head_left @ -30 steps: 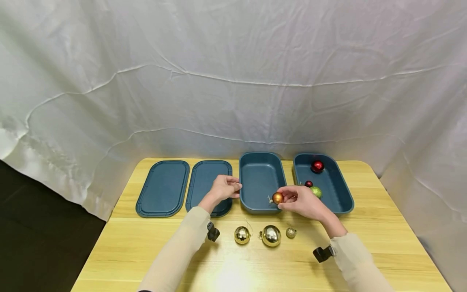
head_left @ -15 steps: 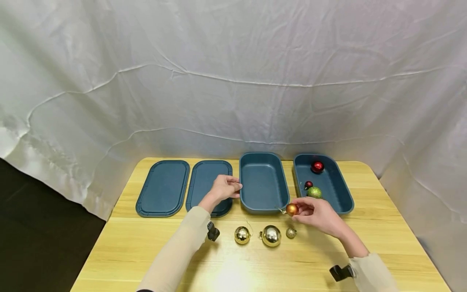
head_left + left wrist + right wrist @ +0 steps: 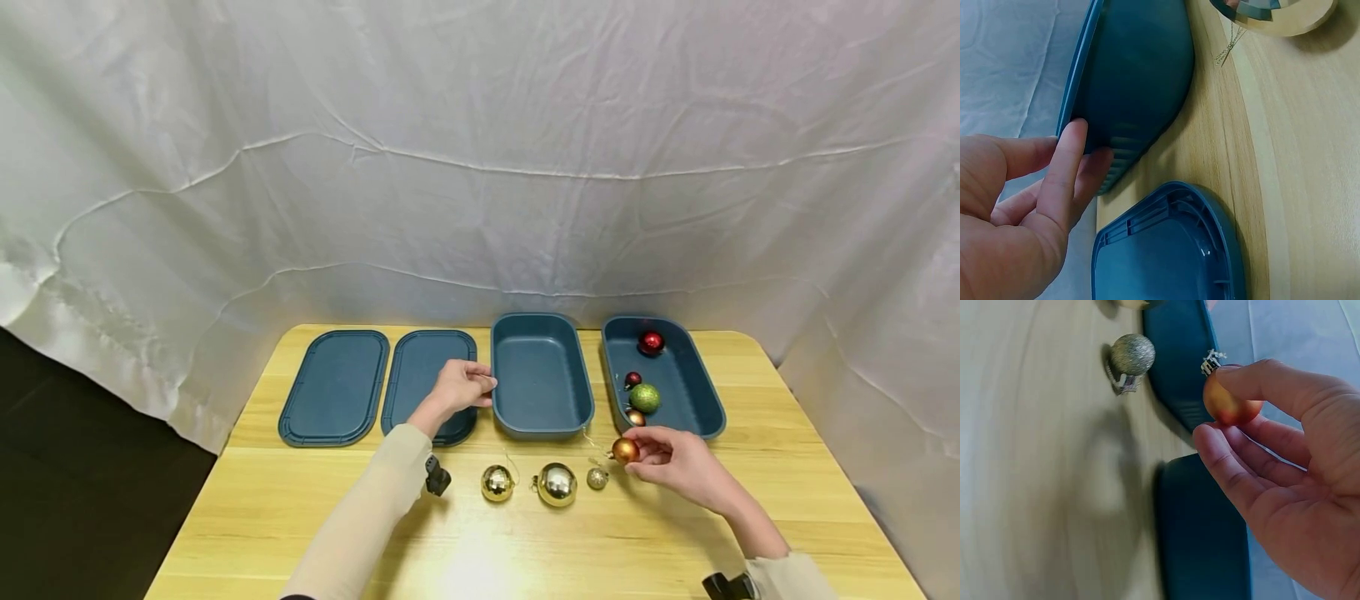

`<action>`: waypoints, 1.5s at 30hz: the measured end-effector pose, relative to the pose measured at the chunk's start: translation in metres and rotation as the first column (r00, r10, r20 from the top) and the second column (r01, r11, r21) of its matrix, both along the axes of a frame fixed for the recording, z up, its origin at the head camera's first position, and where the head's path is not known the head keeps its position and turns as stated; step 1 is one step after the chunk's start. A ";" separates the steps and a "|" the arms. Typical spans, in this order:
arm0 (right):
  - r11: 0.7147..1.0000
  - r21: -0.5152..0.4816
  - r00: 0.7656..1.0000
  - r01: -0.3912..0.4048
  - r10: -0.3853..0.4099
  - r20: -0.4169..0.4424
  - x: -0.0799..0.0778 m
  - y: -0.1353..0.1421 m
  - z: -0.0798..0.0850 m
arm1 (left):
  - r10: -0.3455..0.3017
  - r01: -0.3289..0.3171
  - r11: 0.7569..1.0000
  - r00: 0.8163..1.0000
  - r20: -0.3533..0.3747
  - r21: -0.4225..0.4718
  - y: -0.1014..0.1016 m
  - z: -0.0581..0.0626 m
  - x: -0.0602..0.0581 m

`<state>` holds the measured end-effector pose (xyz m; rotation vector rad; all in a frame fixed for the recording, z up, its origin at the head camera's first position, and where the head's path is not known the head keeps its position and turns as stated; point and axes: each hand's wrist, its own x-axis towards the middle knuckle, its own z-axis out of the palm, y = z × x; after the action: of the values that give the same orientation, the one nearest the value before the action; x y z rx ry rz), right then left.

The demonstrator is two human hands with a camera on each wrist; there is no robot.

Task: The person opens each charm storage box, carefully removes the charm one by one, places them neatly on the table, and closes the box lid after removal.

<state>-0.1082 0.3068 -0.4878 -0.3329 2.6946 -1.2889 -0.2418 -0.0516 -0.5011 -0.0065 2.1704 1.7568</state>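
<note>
My right hand (image 3: 682, 467) pinches an orange Christmas bauble (image 3: 626, 451) between thumb and fingers, just in front of the right blue box (image 3: 697, 392). The bauble's silver cap and hanging string show in the right wrist view. My left hand (image 3: 456, 390) holds the left rim of the middle blue box (image 3: 536, 375), fingertips right at the edge in the left wrist view. Inside the right box lie a large red bauble (image 3: 651, 342), a small dark red one (image 3: 633, 379), a green glitter one (image 3: 645, 397) and an orange-gold one (image 3: 636, 418).
Two blue lids (image 3: 333, 387) lie flat at the left. Along the front of the wooden table (image 3: 375, 533) sit a gold faceted bauble (image 3: 497, 482), a larger shiny gold bauble (image 3: 557, 485) and a small glitter bauble (image 3: 597, 478). Pale cloth (image 3: 450, 167) hangs behind.
My right hand has carried the orange bauble from over the middle box rightward and toward me, to the front of the right box. My left hand has stayed at the rim.
</note>
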 end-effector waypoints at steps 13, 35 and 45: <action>1.000 -0.007 0.999 0.028 -0.028 0.033 0.010 0.013 -0.018 | -0.002 0.002 1.000 1.000 0.008 0.004 0.000 -0.001 -0.001; 0.996 0.080 0.998 0.043 -0.047 0.043 0.018 0.025 -0.037 | -0.003 0.003 1.000 1.000 0.017 0.017 -0.001 0.000 -0.001; 0.990 0.118 0.996 0.075 -0.081 0.048 0.018 0.027 -0.039 | -0.005 0.004 1.000 1.000 0.021 0.030 -0.001 -0.002 -0.002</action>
<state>-0.0900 0.3334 -0.5266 -0.1791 2.7479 -1.1371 -0.2437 -0.0524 -0.5027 -0.0129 2.1270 1.7787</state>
